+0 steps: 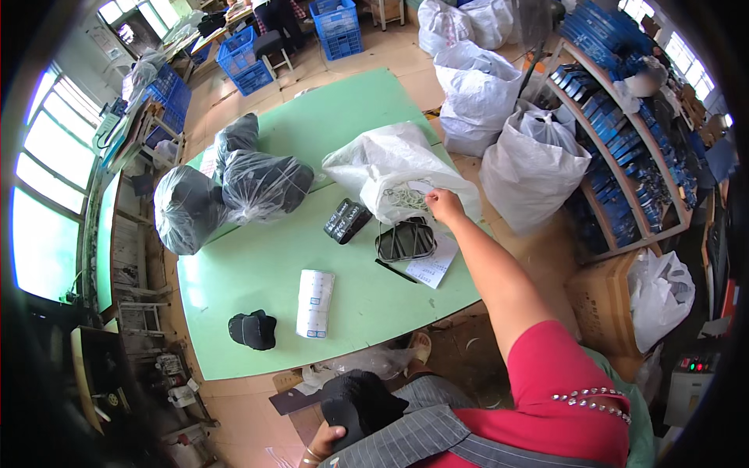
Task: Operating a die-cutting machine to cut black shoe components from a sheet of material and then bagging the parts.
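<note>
We grip the black cap (360, 402) above our lap with our left hand (324, 441), thumb pressed against its fabric. On the green table (382, 320), our right hand (445, 206) is at the open mouth of the white sack (367, 160), beside pale green cords (402, 196); its fingers curl inward, and we cannot tell whether they pinch anything.

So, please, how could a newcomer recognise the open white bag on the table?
Find the green table, then its far right. The white bag lies there by the right hand. Unlike the white sacks on the floor, its mouth shows green strings.
</note>
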A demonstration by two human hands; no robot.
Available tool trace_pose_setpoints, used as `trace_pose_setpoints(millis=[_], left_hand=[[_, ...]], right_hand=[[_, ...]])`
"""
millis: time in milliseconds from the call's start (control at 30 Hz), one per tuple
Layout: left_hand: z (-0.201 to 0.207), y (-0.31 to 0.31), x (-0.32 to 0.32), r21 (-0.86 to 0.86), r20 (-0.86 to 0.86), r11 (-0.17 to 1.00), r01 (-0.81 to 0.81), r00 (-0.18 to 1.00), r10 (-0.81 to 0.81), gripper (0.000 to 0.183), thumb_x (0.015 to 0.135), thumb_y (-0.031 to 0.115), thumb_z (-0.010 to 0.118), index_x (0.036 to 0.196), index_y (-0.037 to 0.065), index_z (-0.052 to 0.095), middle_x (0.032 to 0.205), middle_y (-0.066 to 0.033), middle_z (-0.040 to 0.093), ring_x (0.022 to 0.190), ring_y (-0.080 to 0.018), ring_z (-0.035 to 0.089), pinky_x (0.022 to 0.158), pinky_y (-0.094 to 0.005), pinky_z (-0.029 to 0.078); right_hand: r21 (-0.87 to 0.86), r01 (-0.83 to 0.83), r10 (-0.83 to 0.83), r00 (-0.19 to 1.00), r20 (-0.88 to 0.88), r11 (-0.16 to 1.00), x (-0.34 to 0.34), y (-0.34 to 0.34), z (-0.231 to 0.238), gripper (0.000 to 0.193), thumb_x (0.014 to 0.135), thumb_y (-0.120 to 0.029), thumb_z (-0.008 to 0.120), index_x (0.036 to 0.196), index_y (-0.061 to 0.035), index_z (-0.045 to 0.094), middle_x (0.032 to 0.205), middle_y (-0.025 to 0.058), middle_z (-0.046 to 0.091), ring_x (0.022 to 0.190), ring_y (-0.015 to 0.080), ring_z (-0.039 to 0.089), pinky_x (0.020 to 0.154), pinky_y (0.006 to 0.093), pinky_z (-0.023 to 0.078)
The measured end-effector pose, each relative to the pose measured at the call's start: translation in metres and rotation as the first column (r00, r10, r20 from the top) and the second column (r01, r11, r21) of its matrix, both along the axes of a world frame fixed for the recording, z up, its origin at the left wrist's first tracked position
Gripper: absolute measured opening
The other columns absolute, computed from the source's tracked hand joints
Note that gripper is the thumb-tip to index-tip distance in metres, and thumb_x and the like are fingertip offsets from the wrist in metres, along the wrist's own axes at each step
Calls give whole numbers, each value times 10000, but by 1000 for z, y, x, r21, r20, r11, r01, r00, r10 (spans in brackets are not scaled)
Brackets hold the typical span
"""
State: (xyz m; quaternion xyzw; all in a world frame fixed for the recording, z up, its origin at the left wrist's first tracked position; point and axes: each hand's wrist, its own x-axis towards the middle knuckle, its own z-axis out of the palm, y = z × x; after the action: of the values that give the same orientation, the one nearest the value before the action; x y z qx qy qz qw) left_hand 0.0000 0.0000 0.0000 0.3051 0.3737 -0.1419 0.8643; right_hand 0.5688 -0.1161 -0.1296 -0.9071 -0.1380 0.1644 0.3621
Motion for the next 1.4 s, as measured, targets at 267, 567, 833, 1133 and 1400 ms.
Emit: trace_pose_setpoints(millis=[267, 567, 833, 1133, 1400], left_hand=[[32, -22, 21, 66, -119, 976, -210, 969, 216, 652, 656, 219, 685, 1221, 3, 441, 1084, -102, 575, 959, -245, 583, 852, -325, 473], [16, -20, 32, -157, -126, 902, -403, 914, 386, 705, 615, 189, 719, 1225, -35, 445, 1062, -125, 601, 932, -262, 608, 834, -352, 499], [-15, 9, 58, -479, 171, 862, -166, 946, 277, 725, 613, 179, 704, 1239, -66, 431, 1107, -172, 592, 984, -272, 607, 886, -376, 482], [-8, 29, 111, -488, 396, 856, 169, 917, 45, 699, 651, 189, 679, 1251, -56, 419, 1146, -178, 569, 1006, -263, 598, 906, -367, 467], [52, 59, 99, -271, 482, 933, 239, 872, -84, 670, 680, 204, 690, 1247, -32, 424, 1120, -129, 568, 988, -198, 582, 871, -307, 471]], right_hand=[[-233, -126, 148, 986, 80, 964, 36, 61, -61, 254, 741, -257, 634, 970, -148, 659, 1012, 139, 626, 933, 307, 593, 802, 403, 474], [-54, -76, 79, 995, 56, 996, 37, 51, -49, 192, 756, -262, 605, 846, -95, 639, 914, 135, 624, 837, 317, 614, 750, 400, 484], [749, -21, 396, 858, -327, 663, -76, -4, 71, 126, 917, -169, 479, 878, -60, 528, 860, 83, 651, 846, 164, 623, 749, 278, 479], [877, 101, 826, 300, -477, 469, -264, 34, 184, 86, 931, -112, 456, 918, -49, 512, 1025, 135, 626, 1081, 224, 538, 969, 356, 378], [370, -316, 474, 729, -494, 873, -272, 13, 135, 186, 876, -158, 574, 1007, -28, 555, 986, 100, 629, 857, 143, 575, 790, 295, 459]])
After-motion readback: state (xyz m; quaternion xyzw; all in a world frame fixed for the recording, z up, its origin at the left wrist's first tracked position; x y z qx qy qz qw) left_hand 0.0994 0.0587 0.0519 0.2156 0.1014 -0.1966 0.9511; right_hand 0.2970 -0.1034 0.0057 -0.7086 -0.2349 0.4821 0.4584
